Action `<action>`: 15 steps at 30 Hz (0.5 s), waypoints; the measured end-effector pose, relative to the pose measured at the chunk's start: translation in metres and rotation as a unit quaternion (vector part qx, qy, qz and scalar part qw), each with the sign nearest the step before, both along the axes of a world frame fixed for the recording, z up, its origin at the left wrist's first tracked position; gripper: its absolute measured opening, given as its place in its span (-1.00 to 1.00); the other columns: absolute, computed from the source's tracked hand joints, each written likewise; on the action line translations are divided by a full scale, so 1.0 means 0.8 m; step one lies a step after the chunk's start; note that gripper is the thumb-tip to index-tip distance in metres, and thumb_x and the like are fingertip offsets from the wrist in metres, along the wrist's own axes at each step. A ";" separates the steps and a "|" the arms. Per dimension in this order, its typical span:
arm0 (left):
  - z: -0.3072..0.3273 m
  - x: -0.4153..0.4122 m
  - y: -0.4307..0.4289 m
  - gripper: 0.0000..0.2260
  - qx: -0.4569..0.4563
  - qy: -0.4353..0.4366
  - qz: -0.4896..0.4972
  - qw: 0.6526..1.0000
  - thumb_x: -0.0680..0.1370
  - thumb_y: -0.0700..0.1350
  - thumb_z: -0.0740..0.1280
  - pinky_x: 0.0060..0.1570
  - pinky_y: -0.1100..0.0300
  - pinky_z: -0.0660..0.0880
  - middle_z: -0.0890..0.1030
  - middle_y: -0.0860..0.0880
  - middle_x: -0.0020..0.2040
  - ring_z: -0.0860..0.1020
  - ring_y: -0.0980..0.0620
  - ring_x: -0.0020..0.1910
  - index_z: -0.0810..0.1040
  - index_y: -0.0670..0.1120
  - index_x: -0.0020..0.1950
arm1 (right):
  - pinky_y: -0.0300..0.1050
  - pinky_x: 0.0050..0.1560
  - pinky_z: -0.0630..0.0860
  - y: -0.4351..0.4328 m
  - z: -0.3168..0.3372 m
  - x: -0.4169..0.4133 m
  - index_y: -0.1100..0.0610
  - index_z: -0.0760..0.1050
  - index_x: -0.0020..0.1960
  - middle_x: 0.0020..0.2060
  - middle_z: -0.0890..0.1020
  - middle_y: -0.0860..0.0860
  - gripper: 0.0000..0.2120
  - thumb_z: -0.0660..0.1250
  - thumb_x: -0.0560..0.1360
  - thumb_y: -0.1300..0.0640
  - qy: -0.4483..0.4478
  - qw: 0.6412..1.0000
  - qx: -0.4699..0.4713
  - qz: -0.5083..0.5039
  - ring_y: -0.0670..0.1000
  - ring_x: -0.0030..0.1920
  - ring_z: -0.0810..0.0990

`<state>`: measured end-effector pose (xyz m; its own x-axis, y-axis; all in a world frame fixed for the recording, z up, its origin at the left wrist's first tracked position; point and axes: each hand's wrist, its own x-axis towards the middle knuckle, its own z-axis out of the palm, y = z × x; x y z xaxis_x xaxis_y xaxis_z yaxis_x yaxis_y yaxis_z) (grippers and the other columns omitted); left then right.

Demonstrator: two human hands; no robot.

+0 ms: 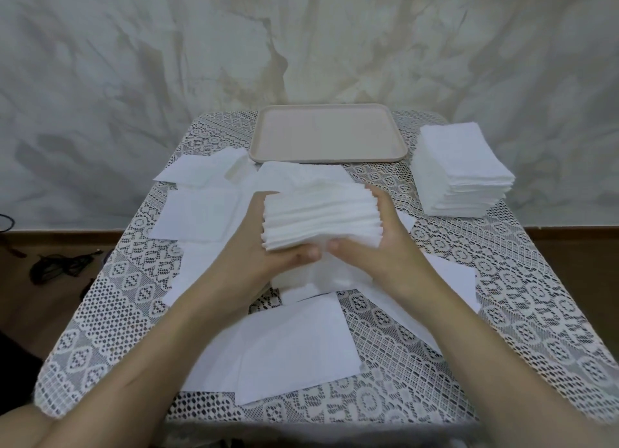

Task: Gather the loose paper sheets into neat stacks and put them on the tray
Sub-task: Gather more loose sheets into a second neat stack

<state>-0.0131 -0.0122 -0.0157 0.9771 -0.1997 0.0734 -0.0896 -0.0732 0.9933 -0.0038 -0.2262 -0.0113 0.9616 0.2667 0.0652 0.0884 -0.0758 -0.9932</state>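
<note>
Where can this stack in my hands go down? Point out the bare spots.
The tray is bare inside. Bare lace also lies along the right edge of the table, nearer than the tall stack. Crowded: loose sheets cover the middle, left and near side below the held stack.

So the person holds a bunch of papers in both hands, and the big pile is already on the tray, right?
Not quite. The left hand and right hand do hold a bunch of papers, but the big pile sits on the lace tablecloth, right of the tray, not on it. The head view shows this.
</note>
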 end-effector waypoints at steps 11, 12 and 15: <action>-0.010 0.001 0.008 -0.25 0.035 -0.006 -0.019 0.999 0.37 -0.17 0.64 0.24 0.01 0.58 0.59 -0.05 0.36 0.55 -0.06 0.40 0.34 -0.13 0.46 | -0.29 -0.04 0.58 0.008 0.005 -0.009 -0.04 0.45 0.25 0.01 0.71 -0.18 -0.34 0.69 0.26 -0.06 0.010 0.998 0.053 -0.039 -0.16 0.06 0.69; -0.010 0.002 0.008 -0.25 0.040 -0.003 -0.019 0.999 0.38 -0.17 0.63 0.26 -0.01 0.57 0.58 -0.09 0.37 0.55 -0.08 0.41 0.34 -0.16 0.48 | -0.30 -0.04 0.57 0.008 0.006 -0.010 -0.01 0.45 0.25 0.00 0.71 -0.18 -0.35 0.64 0.25 -0.02 0.013 0.997 0.062 -0.038 -0.16 0.05 0.69; -0.005 0.003 0.007 -0.29 0.052 0.003 -0.012 0.999 0.40 -0.18 0.63 0.28 -0.02 0.57 0.60 -0.10 0.35 0.57 -0.07 0.39 0.37 -0.18 0.46 | -0.31 -0.01 0.56 0.007 0.006 -0.008 -0.07 0.43 0.28 0.03 0.70 -0.20 -0.31 0.62 0.22 -0.01 0.021 0.999 0.045 -0.022 -0.20 0.08 0.67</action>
